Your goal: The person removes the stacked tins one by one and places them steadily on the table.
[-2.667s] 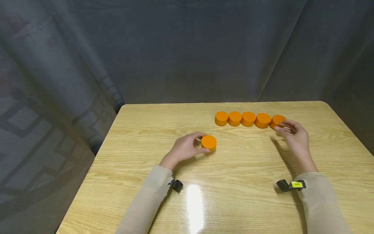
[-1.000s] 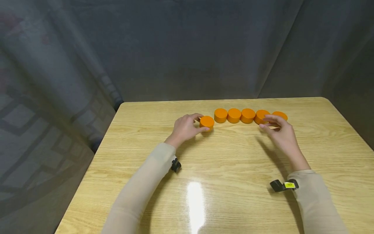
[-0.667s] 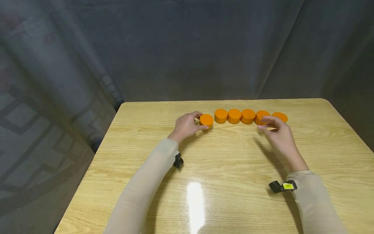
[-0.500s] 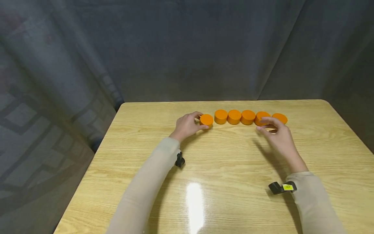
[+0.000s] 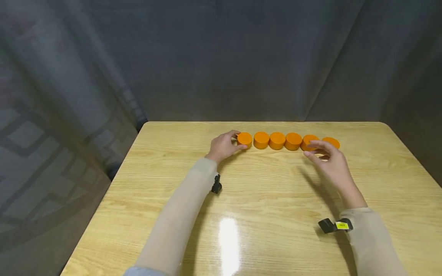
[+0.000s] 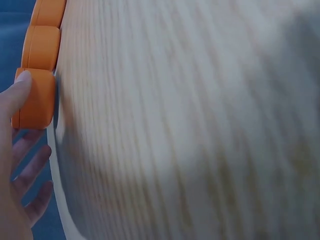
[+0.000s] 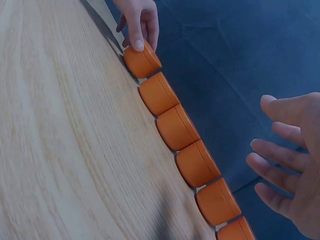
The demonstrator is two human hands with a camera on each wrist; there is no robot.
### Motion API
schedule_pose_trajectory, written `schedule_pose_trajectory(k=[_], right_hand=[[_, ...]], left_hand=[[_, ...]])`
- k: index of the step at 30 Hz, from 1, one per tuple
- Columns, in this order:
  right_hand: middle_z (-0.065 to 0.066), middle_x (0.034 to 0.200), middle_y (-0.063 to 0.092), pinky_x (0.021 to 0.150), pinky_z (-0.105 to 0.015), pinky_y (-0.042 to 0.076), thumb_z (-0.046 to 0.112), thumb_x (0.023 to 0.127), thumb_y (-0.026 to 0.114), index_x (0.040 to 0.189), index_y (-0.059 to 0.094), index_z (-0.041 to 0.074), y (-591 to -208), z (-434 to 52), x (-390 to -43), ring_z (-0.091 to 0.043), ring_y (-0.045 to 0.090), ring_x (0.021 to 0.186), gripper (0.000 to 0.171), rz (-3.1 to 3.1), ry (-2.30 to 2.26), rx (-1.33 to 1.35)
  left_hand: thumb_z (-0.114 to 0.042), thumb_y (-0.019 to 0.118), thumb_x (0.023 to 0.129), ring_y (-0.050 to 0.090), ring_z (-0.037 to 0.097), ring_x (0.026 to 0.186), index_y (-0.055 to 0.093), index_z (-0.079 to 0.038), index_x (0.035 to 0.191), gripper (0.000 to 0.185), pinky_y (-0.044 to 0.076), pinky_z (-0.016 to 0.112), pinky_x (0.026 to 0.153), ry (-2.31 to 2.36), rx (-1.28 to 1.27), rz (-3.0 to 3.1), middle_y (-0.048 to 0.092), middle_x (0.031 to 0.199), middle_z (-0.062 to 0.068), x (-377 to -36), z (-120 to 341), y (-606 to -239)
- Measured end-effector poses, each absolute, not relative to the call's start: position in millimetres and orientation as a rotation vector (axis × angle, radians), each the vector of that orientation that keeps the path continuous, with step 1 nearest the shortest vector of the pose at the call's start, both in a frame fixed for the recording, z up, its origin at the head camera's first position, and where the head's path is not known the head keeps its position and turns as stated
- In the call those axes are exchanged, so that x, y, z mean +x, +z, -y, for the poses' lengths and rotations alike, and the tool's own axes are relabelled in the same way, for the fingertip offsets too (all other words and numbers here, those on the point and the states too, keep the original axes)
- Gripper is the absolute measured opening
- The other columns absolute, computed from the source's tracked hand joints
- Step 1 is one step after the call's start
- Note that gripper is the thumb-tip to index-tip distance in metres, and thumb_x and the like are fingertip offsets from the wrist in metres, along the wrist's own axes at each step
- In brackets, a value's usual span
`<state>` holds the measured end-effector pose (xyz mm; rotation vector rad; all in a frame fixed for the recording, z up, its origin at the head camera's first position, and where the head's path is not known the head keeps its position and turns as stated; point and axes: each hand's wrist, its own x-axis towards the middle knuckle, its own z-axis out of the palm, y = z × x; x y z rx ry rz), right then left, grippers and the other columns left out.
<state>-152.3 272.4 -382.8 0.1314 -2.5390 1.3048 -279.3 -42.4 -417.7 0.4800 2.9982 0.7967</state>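
Note:
My left hand [image 5: 221, 147] pinches an orange round box [image 5: 244, 138] at the left end of a row of like boxes near the table's far edge. Its thumb lies on the near side in the left wrist view, where a seam circles the box [image 6: 39, 100]. A narrow gap separates it from the neighbouring box [image 5: 261, 140] in the head view. Toward the row's right end, my right hand [image 5: 333, 163] hovers with fingers apart and nothing between them. It overlaps the last two boxes in the head view, partly hiding the rightmost box [image 5: 331, 142].
The boxes stand side by side on a light wood table [image 5: 269, 199], whose far edge runs just behind them. A dark grey curtain [image 5: 221, 61] hangs behind and to the sides. A black wrist camera [image 5: 216, 184] sits by the left cuff, another camera [image 5: 328, 225] by the right.
My left hand has carried its orange round box away from me to the row's left end. My right hand has left the rightmost box and shifted slightly left and nearer.

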Motion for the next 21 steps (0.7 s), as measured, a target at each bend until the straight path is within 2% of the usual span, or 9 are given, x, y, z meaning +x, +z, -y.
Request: schedule_pose_trajectory(k=[9,16,21], right_hand=[[-0.013,0.117,0.062,0.077,-0.013,0.041,0.027,0.096,0.068,0.131,0.058,0.000,-383,-274,-151,0.002,0.053,0.095,0.045,2.552,1.284,0.150],[-0.016,0.122,0.060,0.078,-0.015,0.040,0.029,0.098,0.065,0.133,0.057,0.000,-380,-273,-151,-0.008,0.053,0.099,0.046,2.597,1.263,0.167],[-0.016,0.122,0.062,0.079,-0.017,0.040,0.029,0.098,0.065,0.132,0.057,0.001,-377,-271,-152,-0.009,0.053,0.099,0.045,2.610,1.244,0.186]], left_hand=[[-0.057,0.070,0.085,0.062,0.016,0.107,0.054,-0.021,0.140,0.068,0.049,0.038,0.085,0.751,0.476,-3.002,0.066,0.123,-0.002,-289,34,-420],[-0.057,0.069,0.087,0.062,0.017,0.108,0.048,-0.021,0.146,0.072,0.049,0.039,0.088,0.703,0.467,-2.990,0.065,0.126,-0.002,-291,35,-418],[-0.055,0.068,0.089,0.054,0.021,0.122,0.041,-0.020,0.150,0.076,0.047,0.043,0.097,0.706,0.479,-2.988,0.055,0.141,0.000,-288,37,-418]])
